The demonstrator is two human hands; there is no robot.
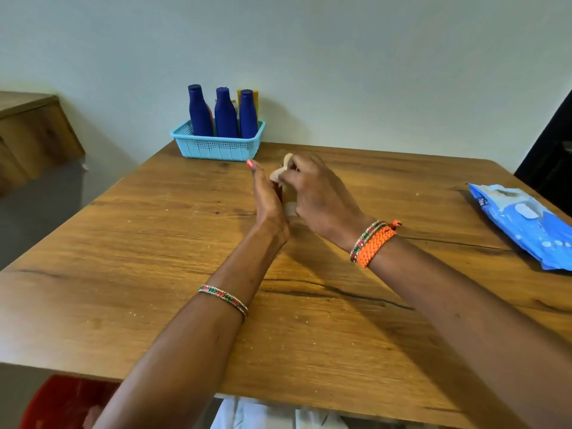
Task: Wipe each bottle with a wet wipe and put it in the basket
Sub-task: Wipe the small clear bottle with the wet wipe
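A light blue basket stands at the table's far edge with three dark blue bottles upright in it and a yellow one behind them. Both hands meet at the table's middle. My right hand pinches a crumpled pale wet wipe. My left hand stands on edge against it, fingers mostly straight, touching the wipe. Whether a small object sits between the hands is hidden.
A blue pack of wet wipes lies at the right edge of the wooden table. A wooden cabinet stands far left. A red object sits below the near table edge.
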